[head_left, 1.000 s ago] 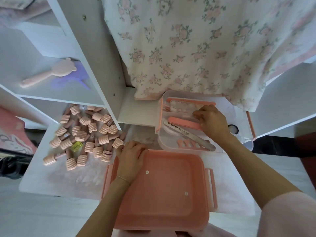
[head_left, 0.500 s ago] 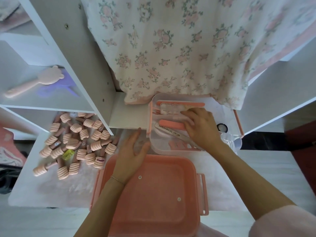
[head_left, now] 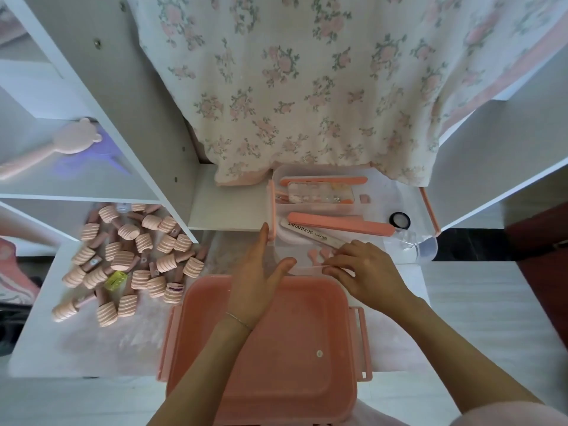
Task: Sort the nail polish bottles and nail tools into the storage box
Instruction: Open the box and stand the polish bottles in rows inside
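Observation:
A pink storage box (head_left: 307, 379) stands empty at the table's near edge. Behind it sits a clear tray (head_left: 378, 207) with nail tools: a grey nail file (head_left: 307, 235), two pink files (head_left: 341, 224) and a case of nail tips (head_left: 316, 193). Several pink-capped nail polish bottles (head_left: 135, 256) lie heaped on the left. My left hand (head_left: 258, 281) hovers with straight fingers at the tray's near left corner, holding nothing. My right hand (head_left: 365, 272) grips the tray's near rim with curled fingers, next to pink toe separators (head_left: 316, 253).
A floral cloth (head_left: 307, 87) hangs behind the tray. White shelf panels rise left and right; a pink bear-shaped brush (head_left: 61, 146) lies on the left shelf. A black ring (head_left: 400, 220) sits right of the tray, and a yellow item (head_left: 115, 279) is among the bottles.
My right hand left the pink file inside the tray and came back to the tray's near rim. My left hand lifted off the pink box and stretched its fingers toward the tray.

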